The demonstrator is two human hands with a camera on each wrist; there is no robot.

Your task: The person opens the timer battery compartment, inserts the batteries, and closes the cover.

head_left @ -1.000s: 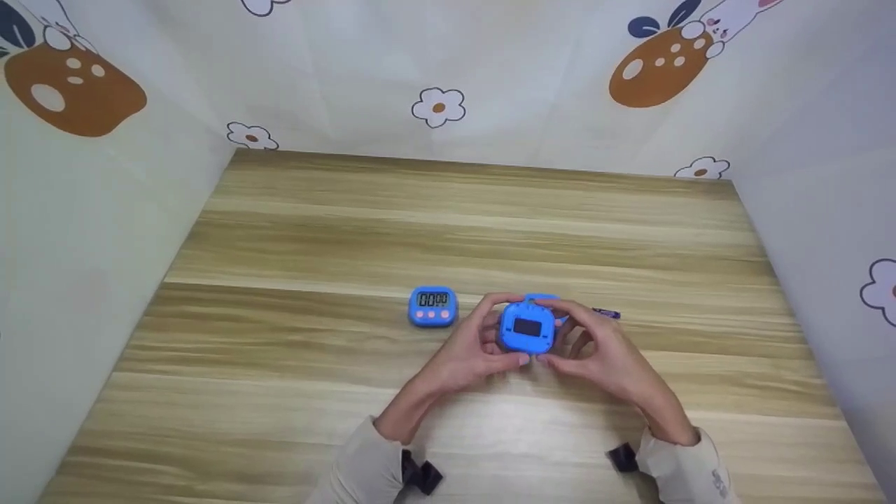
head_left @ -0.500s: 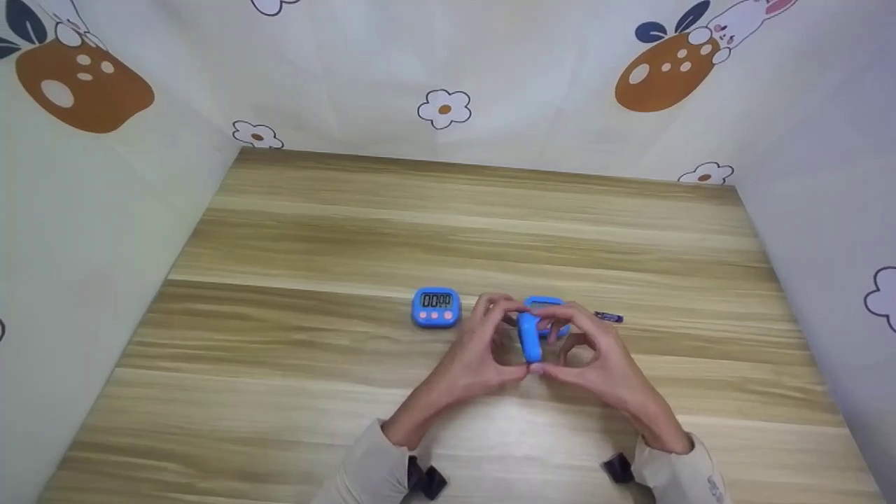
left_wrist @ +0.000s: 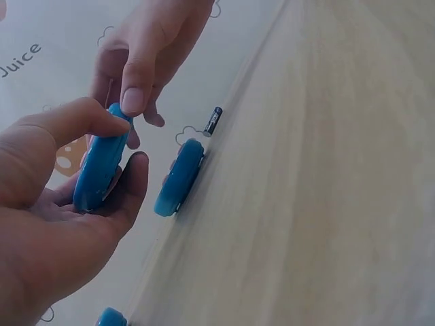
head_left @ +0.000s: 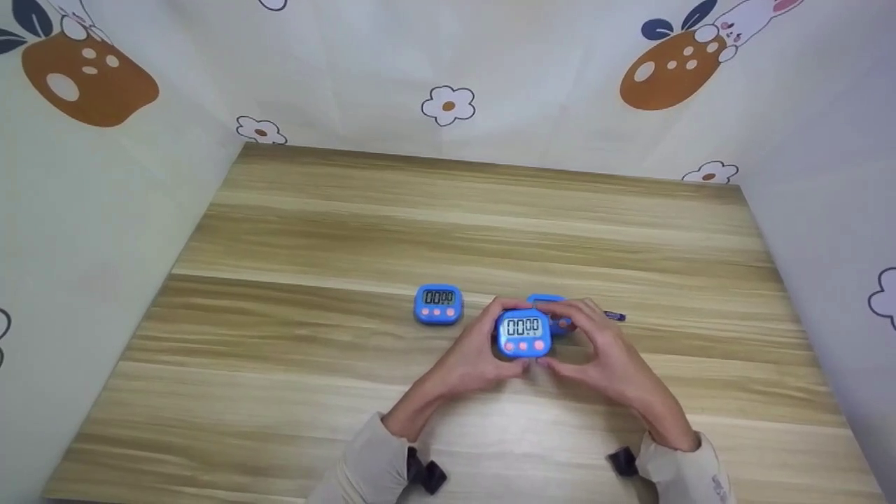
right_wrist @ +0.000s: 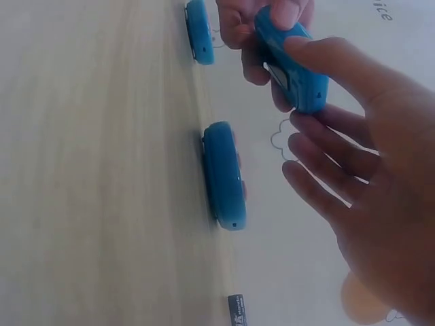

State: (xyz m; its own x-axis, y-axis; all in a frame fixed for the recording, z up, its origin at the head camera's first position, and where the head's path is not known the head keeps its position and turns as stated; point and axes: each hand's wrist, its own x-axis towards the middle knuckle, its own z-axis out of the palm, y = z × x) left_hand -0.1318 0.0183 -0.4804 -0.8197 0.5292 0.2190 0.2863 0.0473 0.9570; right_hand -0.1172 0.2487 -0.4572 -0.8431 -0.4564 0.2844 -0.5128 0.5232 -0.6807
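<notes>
Between both hands, raised off the table, is a blue digital timer (head_left: 523,334) with its display and pink buttons facing up; it reads 00:00. My left hand (head_left: 476,353) grips its left side, thumb at the lower edge. On the other side my right hand (head_left: 605,350) pinches it by the top and bottom edges. The left wrist view has the held timer (left_wrist: 102,163) tilted between the fingers of both hands. A second blue timer (head_left: 549,299) lies behind it, partly covered by the right hand. To the left lies a third timer (head_left: 438,305), showing 00:00.
A small dark battery (head_left: 614,316) lies on the wooden table (head_left: 315,392) just right of the right hand, one end hidden. Pale fabric walls (head_left: 350,77) with flower and fruit prints border the table at the back and sides.
The held timer has been turned over in the hands: its back with a dark rectangle faced up, then it stood edge-on, and now its display faces up. The hands stay nearly in place.
</notes>
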